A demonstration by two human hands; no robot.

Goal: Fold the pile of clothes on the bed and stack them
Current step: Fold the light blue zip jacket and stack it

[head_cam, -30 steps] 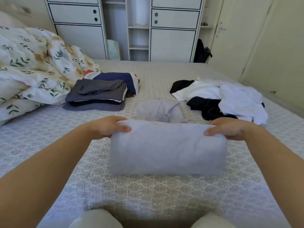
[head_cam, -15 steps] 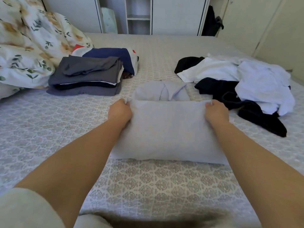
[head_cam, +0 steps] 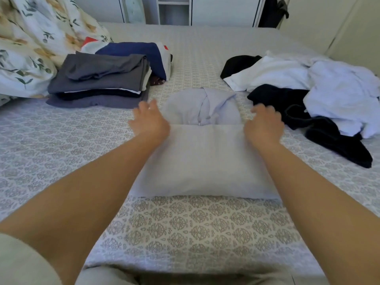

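On the patterned bed (head_cam: 185,233), seen from the head camera, a pale lilac garment (head_cam: 203,161) lies folded into a flat rectangle; it serves as the landmark for everything else. Its hood (head_cam: 202,106) sticks out past the far edge, still unfolded and lying flat on the bed. The left hand (head_cam: 149,120) hovers at the far left corner of the lilac garment, fingers spread and loose, holding nothing; motion blur hides whether it touches the cloth. The right hand (head_cam: 264,124) sits at the far right corner, fingers relaxed and slightly bent, also gripping nothing, with its heel over the garment's edge. Beyond the lilac garment and to its left stands a stack of folded clothes (head_cam: 98,83), dark grey on top, with a navy, white and red folded piece (head_cam: 141,56) just behind it. Further left of that stack lies a floral duvet (head_cam: 28,44). To the right of the lilac garment, and a little beyond it, sprawls the unfolded pile (head_cam: 308,85) of white and black clothes, its nearest black piece just beside the right hand.
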